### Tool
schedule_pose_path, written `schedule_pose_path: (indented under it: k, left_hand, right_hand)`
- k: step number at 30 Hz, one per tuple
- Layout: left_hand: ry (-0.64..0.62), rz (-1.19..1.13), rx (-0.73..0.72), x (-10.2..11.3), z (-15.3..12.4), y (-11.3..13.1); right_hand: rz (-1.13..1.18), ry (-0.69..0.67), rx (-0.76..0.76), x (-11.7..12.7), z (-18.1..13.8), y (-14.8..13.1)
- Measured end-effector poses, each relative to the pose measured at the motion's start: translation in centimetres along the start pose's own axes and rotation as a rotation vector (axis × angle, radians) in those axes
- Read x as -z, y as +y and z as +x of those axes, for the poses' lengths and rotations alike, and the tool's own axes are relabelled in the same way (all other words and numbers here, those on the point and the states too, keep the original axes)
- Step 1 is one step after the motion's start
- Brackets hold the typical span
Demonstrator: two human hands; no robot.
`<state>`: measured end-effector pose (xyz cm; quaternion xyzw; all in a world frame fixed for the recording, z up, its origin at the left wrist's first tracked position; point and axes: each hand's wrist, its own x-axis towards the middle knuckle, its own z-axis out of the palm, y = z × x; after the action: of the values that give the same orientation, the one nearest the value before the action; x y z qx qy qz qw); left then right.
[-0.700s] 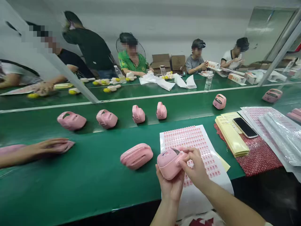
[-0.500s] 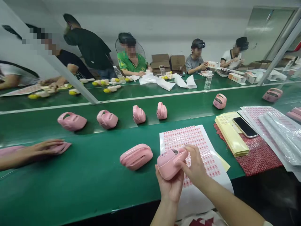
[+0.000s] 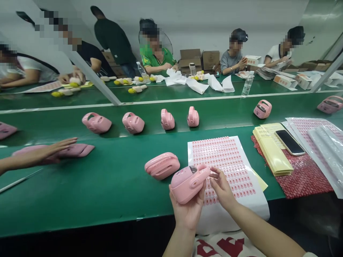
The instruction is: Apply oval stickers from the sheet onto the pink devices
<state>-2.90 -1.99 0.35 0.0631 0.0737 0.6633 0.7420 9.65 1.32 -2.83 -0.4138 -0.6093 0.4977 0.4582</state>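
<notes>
My left hand (image 3: pixel 189 208) cups a pink plastic toy shell (image 3: pixel 187 182) from below, above the near edge of the green belt (image 3: pixel 112 185). My right hand (image 3: pixel 222 187) is at the shell's right end, fingertips curled against it; what they pinch, if anything, is too small to see. Under both hands lies a white sheet of small pink stickers (image 3: pixel 227 167). A second pink shell (image 3: pixel 162 165) rests on the belt just left of the held one.
Several more pink shells (image 3: pixel 133 122) stand in a row further back. A co-worker's hand (image 3: pixel 45 154) lies on pink parts at the left. To the right sit yellow sheets (image 3: pixel 273 155), a phone (image 3: pixel 289 142) and a red mat (image 3: pixel 302 178). Several people work across the table.
The view has shifted right and down. I have tilted the held shell a little, and my right hand has slid from its top to its right end. The co-worker's hand stays on the pink parts.
</notes>
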Motion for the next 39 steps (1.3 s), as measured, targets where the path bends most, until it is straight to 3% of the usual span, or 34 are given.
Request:
schedule_pose_path:
  k: [4, 7, 13, 16, 19, 21, 22, 27, 29, 33, 39]
  left_hand:
    - [-0.051, 0.002, -0.116, -0.8, -1.2, 1.8]
    - [-0.028, 0.002, -0.218, -1.2, -1.8, 2.7]
    - [0.130, 0.081, -0.319, -0.8, -1.7, 2.9]
    - [0.319, 0.332, -0.446, -0.5, -1.6, 2.7]
    - [0.401, 0.811, -0.566, 0.1, -1.8, 2.5]
    - [0.342, 1.135, -0.620, 0.6, -1.9, 2.4]
    - [0.272, 1.265, -0.642, 0.9, -1.9, 2.4]
    - [-0.312, 1.614, -0.617, 1.9, -1.0, 2.1]
    - [-0.434, 1.692, -0.621, 2.1, -0.7, 2.0]
    - [-0.514, 1.773, -0.632, 2.1, -0.4, 2.0]
    - [-0.522, 1.782, -0.627, 2.1, -0.5, 2.1]
  right_hand:
    - [-0.480, -0.195, 0.277, -1.5, -3.0, 2.1]
    - [-0.736, -0.250, 0.472, -2.3, -4.0, 3.0]
    - [-0.779, -0.235, 0.777, -2.7, -3.9, 4.3]
    - [-0.577, -0.240, 0.686, -1.9, -3.5, 3.5]
    - [-0.286, -0.101, 0.301, 0.4, -1.8, 0.4]
    - [-0.131, 0.037, 0.091, 2.2, -0.2, -2.6]
    - [-0.059, 0.045, 0.048, 2.9, 0.5, -4.1]
    - [0.032, -0.207, 0.066, 3.9, 2.1, -9.0]
    - [-0.038, -0.260, 0.064, 3.6, 2.2, -9.3]
    - [-0.131, -0.284, 0.055, 3.5, 2.2, -9.0]
    - [-0.158, -0.339, 0.094, 4.1, 2.1, -9.0]
